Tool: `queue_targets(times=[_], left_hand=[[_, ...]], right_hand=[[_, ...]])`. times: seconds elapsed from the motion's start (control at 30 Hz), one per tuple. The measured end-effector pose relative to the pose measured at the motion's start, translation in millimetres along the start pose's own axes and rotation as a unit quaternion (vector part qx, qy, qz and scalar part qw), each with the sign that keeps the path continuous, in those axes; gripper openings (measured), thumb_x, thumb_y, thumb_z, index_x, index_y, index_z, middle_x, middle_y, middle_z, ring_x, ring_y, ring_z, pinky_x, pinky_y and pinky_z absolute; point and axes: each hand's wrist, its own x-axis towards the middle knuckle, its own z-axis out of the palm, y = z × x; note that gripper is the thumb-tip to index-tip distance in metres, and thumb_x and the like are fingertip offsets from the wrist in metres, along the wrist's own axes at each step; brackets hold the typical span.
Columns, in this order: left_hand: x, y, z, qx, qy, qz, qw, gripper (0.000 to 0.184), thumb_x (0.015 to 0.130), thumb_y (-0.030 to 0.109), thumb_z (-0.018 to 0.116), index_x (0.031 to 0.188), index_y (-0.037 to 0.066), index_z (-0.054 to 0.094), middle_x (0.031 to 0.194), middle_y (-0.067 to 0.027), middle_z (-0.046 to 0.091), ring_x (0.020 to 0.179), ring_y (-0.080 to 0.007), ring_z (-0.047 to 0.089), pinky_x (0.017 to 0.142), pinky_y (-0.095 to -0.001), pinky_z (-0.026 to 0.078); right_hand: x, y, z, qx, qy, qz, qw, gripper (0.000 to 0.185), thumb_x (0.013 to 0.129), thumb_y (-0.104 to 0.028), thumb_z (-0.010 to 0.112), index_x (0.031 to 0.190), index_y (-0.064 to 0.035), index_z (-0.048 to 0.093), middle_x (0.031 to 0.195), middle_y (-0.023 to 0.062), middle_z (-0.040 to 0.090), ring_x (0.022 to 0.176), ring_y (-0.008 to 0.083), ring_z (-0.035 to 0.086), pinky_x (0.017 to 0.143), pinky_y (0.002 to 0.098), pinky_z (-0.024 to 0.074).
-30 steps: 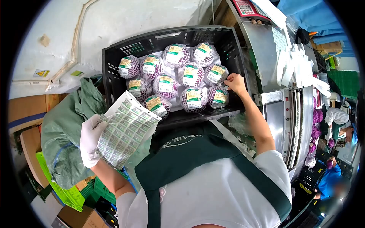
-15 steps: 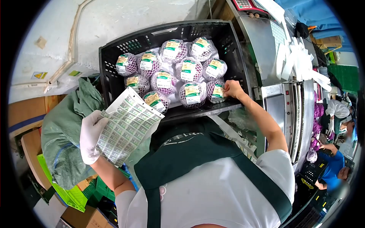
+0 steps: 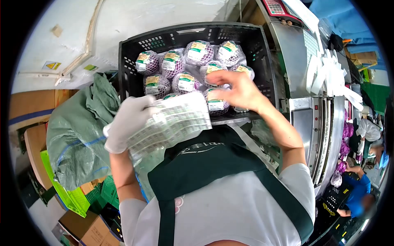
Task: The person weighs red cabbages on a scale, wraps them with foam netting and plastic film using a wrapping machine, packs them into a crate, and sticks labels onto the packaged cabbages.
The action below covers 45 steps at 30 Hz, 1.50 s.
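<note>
My left hand (image 3: 129, 123), in a white glove, grips a sheet of small green-and-white stickers (image 3: 176, 119) by its left side. The sheet tilts over the near edge of a black plastic crate (image 3: 267, 78) and covers part of the front row inside. Bare and slightly blurred, my right hand (image 3: 242, 92) hovers over the crate's right half, thumb and fingers apart. Several red cabbages (image 3: 199, 58) in white netting sit in the crate, with green, white and gold labels on top. Some on the right are partly hidden behind my right hand.
On the left slumps a green woven sack (image 3: 78, 131), above a bright green crate (image 3: 69, 201) and a cardboard box (image 3: 96, 233). A metal machine (image 3: 301, 127) and white strips (image 3: 324, 74) stand right. Beyond, a person in blue (image 3: 356, 190) is among crates.
My right hand has left the front-right cabbage and moved up and left across the crate. My left hand has brought the sticker sheet rightward, turning it flatter, nearer my right hand.
</note>
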Motion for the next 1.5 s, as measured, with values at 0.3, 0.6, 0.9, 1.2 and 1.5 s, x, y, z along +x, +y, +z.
queue_targets(times=[0.3, 0.6, 0.9, 1.2, 1.5], left_hand=[[5, 0, -2, 0.096, 0.002, 0.045, 0.994, 0.060, 0.063, 0.025, 0.075, 0.117, 0.010, 0.053, 0.098, -0.0125, 0.064, 0.087, -0.0285, 0.062, 0.076, -0.0336, 0.048], [-7, -37, -1, 0.061, 0.084, 0.013, 0.995, 0.012, 0.077, 0.015, 0.060, 0.087, 0.008, 0.063, 0.077, -0.0079, 0.064, 0.073, -0.0255, 0.062, 0.064, -0.0319, 0.047], [-5, -36, -6, 0.073, 0.108, 0.074, 0.989, 0.010, 0.077, 0.013, 0.061, 0.085, 0.008, 0.064, 0.080, -0.0081, 0.064, 0.076, -0.0275, 0.061, 0.067, -0.0332, 0.047], [-4, -26, -5, 0.065, 0.119, 0.074, 0.988, 0.019, 0.073, 0.022, 0.067, 0.088, 0.009, 0.065, 0.081, -0.0091, 0.065, 0.075, -0.0277, 0.062, 0.067, -0.0330, 0.049], [6, -31, 8, 0.128, 0.153, 0.153, 0.968, 0.014, 0.073, 0.024, 0.067, 0.078, 0.011, 0.068, 0.070, -0.0081, 0.063, 0.062, -0.0264, 0.060, 0.056, -0.0336, 0.046]], right_hand=[[18, -20, 35, -0.180, -0.129, -0.030, 0.975, 0.020, 0.074, -0.016, 0.070, 0.086, -0.0023, 0.062, 0.074, 0.0162, 0.063, 0.070, 0.0310, 0.062, 0.061, 0.0356, 0.0460], [27, -9, 30, -0.226, -0.118, -0.036, 0.966, 0.027, 0.086, -0.022, 0.057, 0.072, 0.0009, 0.053, 0.059, 0.0195, 0.049, 0.055, 0.0365, 0.047, 0.052, 0.0407, 0.0372], [53, -12, 11, -0.065, -0.310, 0.058, 0.947, 0.024, 0.083, -0.022, 0.065, 0.079, 0.0010, 0.058, 0.057, 0.0021, 0.045, 0.056, 0.0060, 0.039, 0.050, 0.0267, 0.0328], [53, -2, 34, -0.017, -0.157, 0.064, 0.985, 0.019, 0.076, -0.016, 0.071, 0.082, 0.0000, 0.063, 0.060, 0.0000, 0.054, 0.056, 0.0048, 0.043, 0.050, 0.0243, 0.0354], [49, -17, 28, -0.133, -0.156, 0.033, 0.978, 0.014, 0.081, -0.014, 0.065, 0.081, -0.0004, 0.061, 0.064, 0.0050, 0.056, 0.059, 0.0083, 0.047, 0.055, 0.0243, 0.0388]])
